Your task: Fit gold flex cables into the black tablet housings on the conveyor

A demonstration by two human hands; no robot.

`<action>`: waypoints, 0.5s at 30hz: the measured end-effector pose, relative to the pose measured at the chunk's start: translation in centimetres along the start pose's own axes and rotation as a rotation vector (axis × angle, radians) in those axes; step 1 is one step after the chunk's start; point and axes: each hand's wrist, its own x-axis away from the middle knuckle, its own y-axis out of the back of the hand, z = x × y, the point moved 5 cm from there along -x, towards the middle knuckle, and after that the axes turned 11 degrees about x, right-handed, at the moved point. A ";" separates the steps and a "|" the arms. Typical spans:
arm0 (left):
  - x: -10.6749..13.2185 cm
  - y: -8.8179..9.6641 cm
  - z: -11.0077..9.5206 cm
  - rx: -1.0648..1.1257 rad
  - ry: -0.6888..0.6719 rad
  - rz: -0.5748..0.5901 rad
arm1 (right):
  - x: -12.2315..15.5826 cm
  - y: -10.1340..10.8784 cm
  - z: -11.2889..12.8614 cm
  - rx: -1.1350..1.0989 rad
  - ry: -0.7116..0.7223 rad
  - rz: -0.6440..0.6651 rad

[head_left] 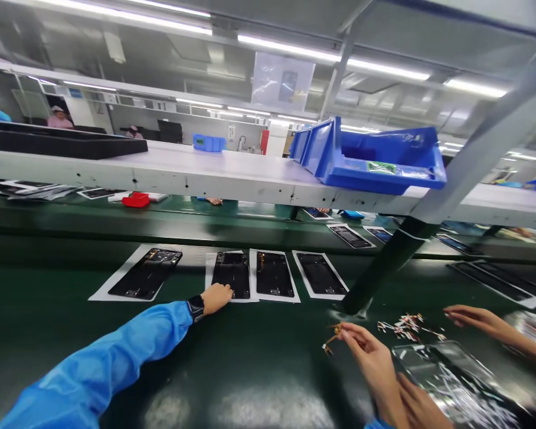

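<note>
My left hand (217,298), below a blue sleeve and a dark watch, has its fingers closed at the lower edge of a black tablet housing (230,273). That housing lies on white paper. Between the thumb and fingers of my right hand (371,357) hangs a thin orange-brown flex cable (332,341), held above the green bench. Right of the left hand's housing lie a second tablet housing (274,275), with an orange strip at its top, and a third housing (320,274). Another housing (146,275) rests on paper to the left.
Another person's hand (477,319) reaches in beside loose flex cables (408,326). A second hand (422,402) is near my right wrist. A clear tray (460,351) with white strips, a post (384,268) and a shelf (250,170) with blue bins (379,158) are close by.
</note>
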 end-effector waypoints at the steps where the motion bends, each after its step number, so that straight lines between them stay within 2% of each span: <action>1: 0.2 0.1 0.1 -0.006 -0.005 0.000 | 0.2 0.1 0.3 -0.011 -0.002 -0.001; 5: 1.6 0.8 0.9 -0.024 -0.027 0.005 | 1.6 1.5 2.4 0.082 0.038 -0.054; 10: 3.8 2.2 2.0 -0.018 -0.031 0.006 | 4.2 2.6 6.8 0.241 0.206 -0.128; 13: 6.0 3.5 1.1 0.004 -0.016 -0.006 | 4.9 2.5 8.4 0.284 0.249 -0.085; 15: 8.4 4.0 -0.7 0.029 -0.008 -0.008 | 5.0 2.0 8.8 0.292 0.246 -0.044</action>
